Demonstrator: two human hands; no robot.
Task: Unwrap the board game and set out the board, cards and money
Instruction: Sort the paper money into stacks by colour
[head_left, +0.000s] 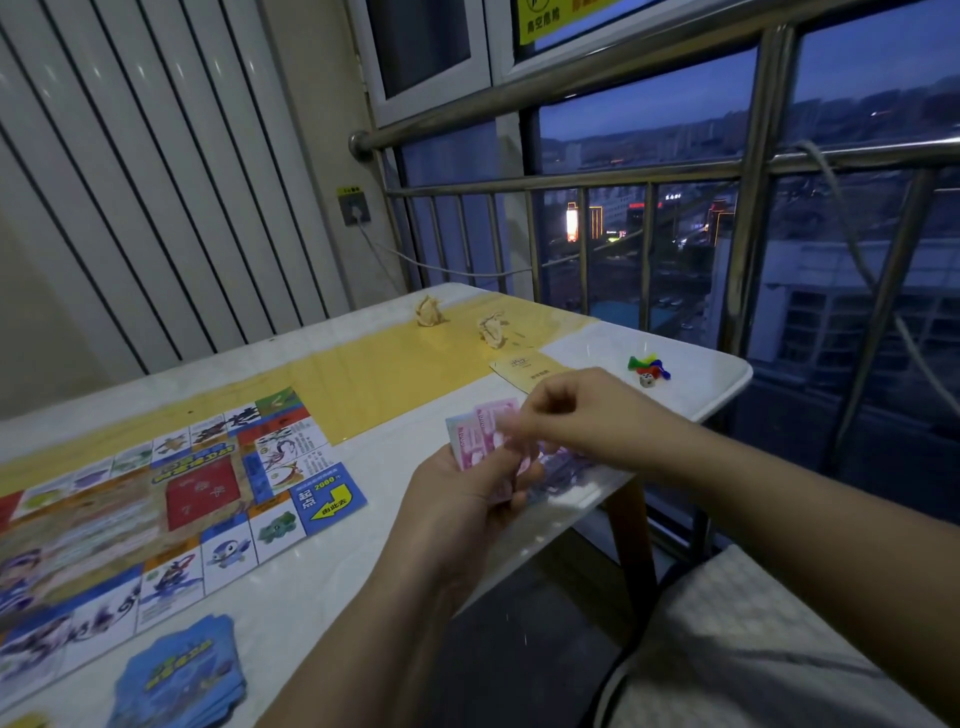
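The colourful game board (130, 519) lies flat and unfolded on the left of the white table (332, 582). A stack of blue-backed cards (179, 675) sits near the table's front edge. My left hand (467, 499) grips a fanned bundle of pink play-money notes (480, 434) above the table's right edge. My right hand (571, 415) pinches the top of those notes with curled fingers. Purple notes (563, 467) lie on the table just under my hands.
A beige booklet (524, 368) lies beyond my hands. Coloured pawns (648, 364) and a white die (647, 380) sit near the far right corner. Two crumpled wrapper balls (430, 312) (492, 328) rest on the yellow strip. A steel railing (623, 176) and a window stand behind the table.
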